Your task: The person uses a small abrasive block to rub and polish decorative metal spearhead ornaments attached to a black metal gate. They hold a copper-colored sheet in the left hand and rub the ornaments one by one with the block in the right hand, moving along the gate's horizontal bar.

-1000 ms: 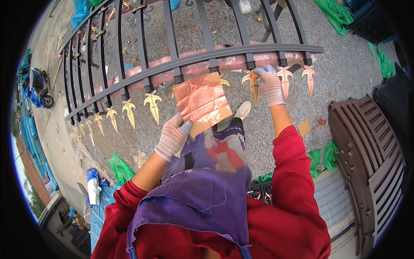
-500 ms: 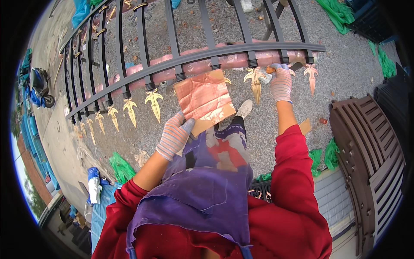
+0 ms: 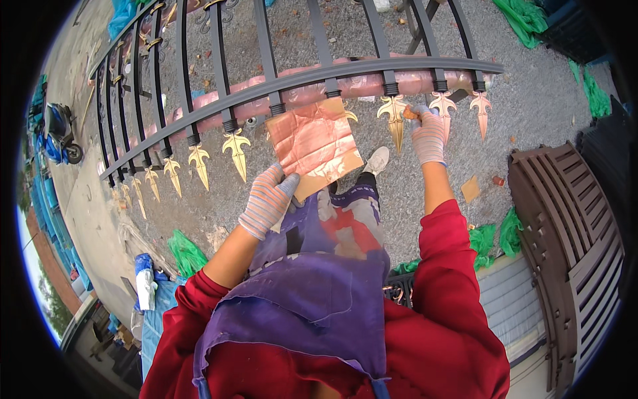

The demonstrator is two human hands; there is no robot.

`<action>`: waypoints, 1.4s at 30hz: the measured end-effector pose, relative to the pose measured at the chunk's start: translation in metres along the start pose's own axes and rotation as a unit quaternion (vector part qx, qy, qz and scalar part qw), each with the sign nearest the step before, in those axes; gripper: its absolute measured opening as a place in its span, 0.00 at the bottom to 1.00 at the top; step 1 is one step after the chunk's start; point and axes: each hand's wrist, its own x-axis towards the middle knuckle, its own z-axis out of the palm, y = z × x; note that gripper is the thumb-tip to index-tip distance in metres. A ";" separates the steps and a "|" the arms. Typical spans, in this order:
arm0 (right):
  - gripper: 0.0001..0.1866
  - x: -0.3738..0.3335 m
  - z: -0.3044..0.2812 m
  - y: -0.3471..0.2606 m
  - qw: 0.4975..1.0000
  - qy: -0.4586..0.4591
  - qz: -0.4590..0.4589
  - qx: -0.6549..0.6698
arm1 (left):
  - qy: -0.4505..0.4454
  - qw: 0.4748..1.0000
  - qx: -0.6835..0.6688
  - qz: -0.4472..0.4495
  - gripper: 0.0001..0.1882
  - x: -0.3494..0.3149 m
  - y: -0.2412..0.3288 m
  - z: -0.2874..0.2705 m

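My left hand (image 3: 269, 203), in a striped knit glove, grips the lower left corner of a square piece of cardboard (image 3: 316, 143) coated in crinkled copper colour. The cardboard hides part of the gold spear finials behind it. My right hand (image 3: 427, 136), gloved the same way, pinches a small orange-brown sponge-like piece (image 3: 411, 114) beside a gold spear finial (image 3: 394, 120). Right of that hand are a pinkish-copper finial (image 3: 443, 106), partly covered by my glove, and another pinkish-copper one (image 3: 480, 113). The dark metal fence panel (image 3: 312, 74) carries them along its near rail.
Pink wrapping (image 3: 252, 93) runs beneath the panel's rail. Brown slatted panels (image 3: 565, 239) lie at the right. Green netting (image 3: 187, 254) sits on the gravel at the left. A cardboard scrap (image 3: 470, 189) lies beyond my right forearm, and a scooter (image 3: 61, 136) stands far left.
My right hand has moved slightly left and nearer to me, exposing the pinkish-copper finial it covered. The cardboard in my left hand has shifted slightly upward.
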 end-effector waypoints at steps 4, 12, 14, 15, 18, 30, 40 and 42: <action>0.14 -0.002 -0.002 0.007 0.998 0.041 0.032 0.047 | 0.019 0.997 0.053 0.046 0.10 0.002 -0.013 -0.004; 0.15 -0.012 0.038 -0.057 0.999 -0.025 -0.019 0.026 | 0.008 1.000 0.021 0.020 0.09 0.002 -0.003 -0.002; 0.15 -0.021 0.027 -0.066 0.995 -0.041 -0.032 0.083 | 0.012 1.000 0.008 0.021 0.09 0.000 0.001 -0.003; 0.15 -0.016 0.022 -0.066 0.996 -0.023 -0.033 0.085 | 0.014 1.000 -0.002 0.020 0.09 0.001 -0.002 -0.004; 0.17 -0.003 0.014 -0.059 0.994 0.055 -0.047 0.085 | 0.014 1.000 -0.010 0.008 0.09 0.003 -0.008 -0.008; 0.19 0.011 0.005 -0.061 0.999 -0.028 -0.042 0.006 | 0.040 0.998 -0.028 -0.042 0.10 -0.008 0.008 -0.019; 0.18 0.016 0.003 -0.062 1.000 -0.013 -0.024 -0.006 | 0.035 0.998 -0.004 0.043 0.09 -0.005 -0.018 -0.025; 0.18 0.011 0.008 -0.058 0.999 -0.011 -0.043 0.018 | 0.039 0.999 -0.021 -0.005 0.10 -0.006 -0.020 -0.025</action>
